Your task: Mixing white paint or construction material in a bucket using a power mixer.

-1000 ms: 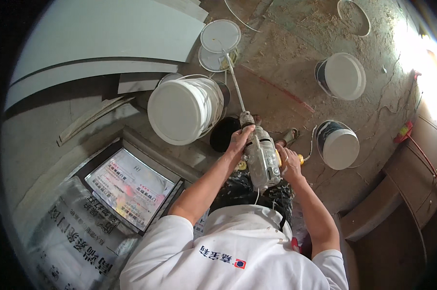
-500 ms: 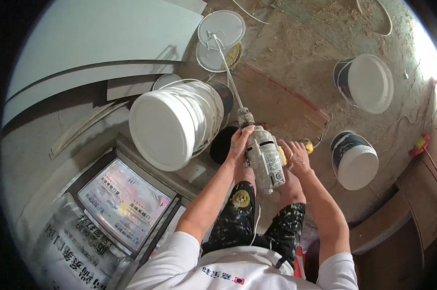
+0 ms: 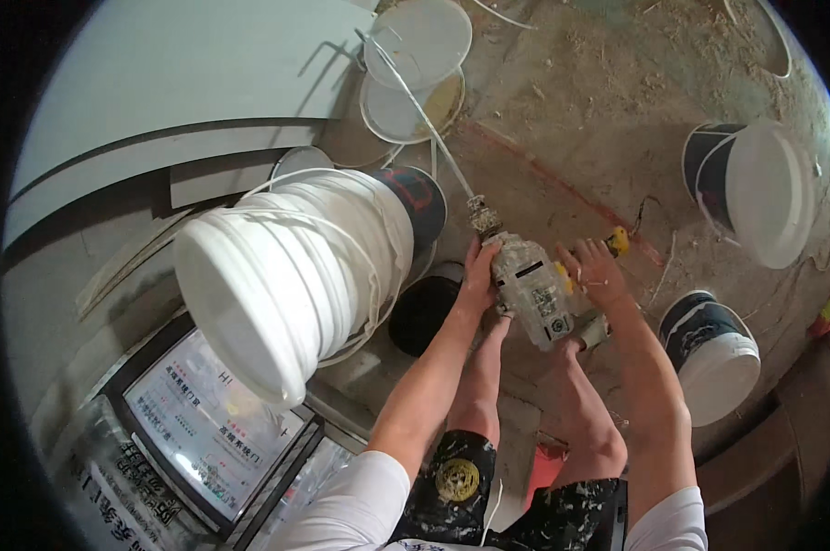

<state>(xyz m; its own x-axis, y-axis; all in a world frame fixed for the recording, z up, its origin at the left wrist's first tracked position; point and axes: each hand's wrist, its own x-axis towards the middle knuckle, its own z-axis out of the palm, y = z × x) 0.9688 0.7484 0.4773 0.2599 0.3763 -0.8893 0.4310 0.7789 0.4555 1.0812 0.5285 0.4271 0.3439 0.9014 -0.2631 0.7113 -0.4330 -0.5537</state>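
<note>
Left hand [image 3: 478,275] and right hand [image 3: 597,273] both wrapped on plaster-caked mixer drill [image 3: 532,292] held above dusty floor [image 3: 562,119], stacked white buckets [image 3: 286,275] close at left, lidded pails [image 3: 755,188] well apart right, bare floor ahead

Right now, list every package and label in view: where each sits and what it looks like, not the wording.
Flat carton: lower left, under the white bucket; rectangular, dark-edged, white printed face.
Sacks: bottom left, beside the carton; grey, dark print.
Sticker on the mixer drill: between both hands; small, square, white and black.
</note>
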